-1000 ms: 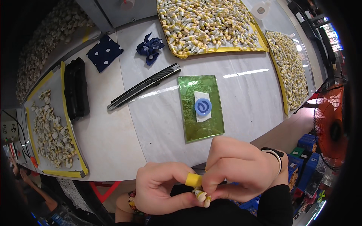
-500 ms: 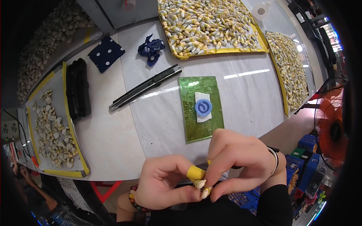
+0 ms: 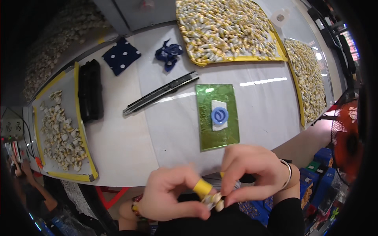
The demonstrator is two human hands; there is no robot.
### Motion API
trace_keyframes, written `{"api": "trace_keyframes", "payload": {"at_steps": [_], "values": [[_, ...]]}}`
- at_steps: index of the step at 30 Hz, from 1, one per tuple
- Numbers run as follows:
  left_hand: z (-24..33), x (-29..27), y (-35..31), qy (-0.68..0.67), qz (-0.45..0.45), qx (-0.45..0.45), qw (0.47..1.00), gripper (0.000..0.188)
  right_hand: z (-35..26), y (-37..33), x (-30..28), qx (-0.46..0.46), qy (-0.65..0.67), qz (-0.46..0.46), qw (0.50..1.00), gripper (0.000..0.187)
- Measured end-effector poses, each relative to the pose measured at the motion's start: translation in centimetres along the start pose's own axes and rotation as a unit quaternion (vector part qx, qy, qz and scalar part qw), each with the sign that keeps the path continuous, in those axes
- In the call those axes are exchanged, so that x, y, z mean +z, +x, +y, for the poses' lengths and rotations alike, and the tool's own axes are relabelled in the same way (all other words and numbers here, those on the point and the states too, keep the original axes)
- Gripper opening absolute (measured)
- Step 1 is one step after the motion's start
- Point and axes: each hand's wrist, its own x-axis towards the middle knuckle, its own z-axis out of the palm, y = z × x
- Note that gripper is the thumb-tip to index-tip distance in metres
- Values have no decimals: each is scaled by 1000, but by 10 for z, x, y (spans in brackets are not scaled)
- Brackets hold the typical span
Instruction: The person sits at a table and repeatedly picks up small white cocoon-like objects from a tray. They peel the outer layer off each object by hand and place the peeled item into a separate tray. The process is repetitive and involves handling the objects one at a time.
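Close to my body, past the table's near edge, my left hand [image 3: 167, 192] and my right hand [image 3: 254, 169] meet over small cream-and-yellow shell-like pieces [image 3: 216, 199]. Yellow tape wraps my left forefinger, whose tip presses on the pieces from the left, with the thumb curled below. From the right, the thumb and forefinger of my right hand pinch at the same pieces. Their exact kind is too small to make out. Just beyond my hands lies a green rectangular mat [image 3: 218, 139], carrying a white pad [image 3: 219, 128] and a round blue piece [image 3: 219, 115].
A black utility knife [image 3: 161, 93] lies left of the mat, with dark-blue dotted cloths [image 3: 122, 56] behind it. Yellow-edged trays of small pieces stand at the left [image 3: 92, 169], back [image 3: 236, 60] and right [image 3: 297, 96]. A black tray [image 3: 89, 92] sits beside the left one. A fan [image 3: 346, 137] stands at right.
The whole view has shifted, so the table's things sit farther right. My left thumb has drawn slightly away from the pieces, which are turned differently between my fingers.
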Motion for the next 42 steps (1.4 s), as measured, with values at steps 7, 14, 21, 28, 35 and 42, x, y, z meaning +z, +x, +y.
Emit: {"api": "trace_keyframes", "payload": {"at_steps": [7,14,21,28,35,42], "values": [[121,-39,-93,765,273,25,583,25,-19,-38,-13,34,-154,144,977,25],[177,-100,-11,773,295,68,557,35,-22,-38,-13,29,-211,125,969,23],[198,-181,86,846,217,103,477,30,-39,-52,-17,25,-281,148,948,22],[206,-171,56,677,257,174,668,22,-56,-37,-49,-3,-550,216,807,22],[136,-22,-24,492,31,172,853,16,-34,12,-144,12,-647,144,749,10],[71,0,-51,243,47,77,966,17,-9,43,-163,72,-689,82,716,5]]}}
